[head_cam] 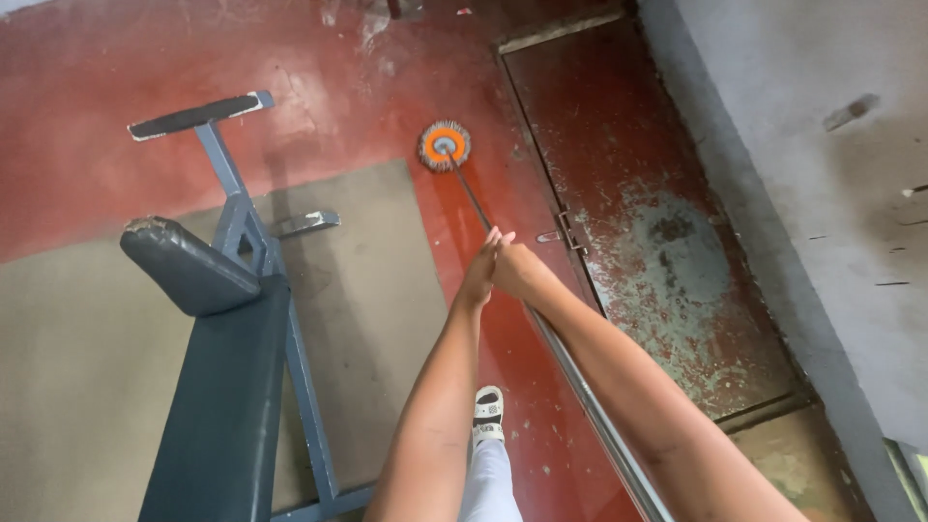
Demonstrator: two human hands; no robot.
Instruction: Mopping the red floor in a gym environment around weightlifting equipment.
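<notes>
Both my hands grip a long metal mop handle that runs from the bottom right up toward the middle of the floor. My left hand and my right hand meet side by side on the pole. At its far end a round orange and grey mop head rests on the wet red floor. My foot in a white sandal shows below my arms.
A dark padded exercise bench with a grey steel frame stands on a grey mat at the left. A worn red metal door lies to the right, next to a grey concrete wall.
</notes>
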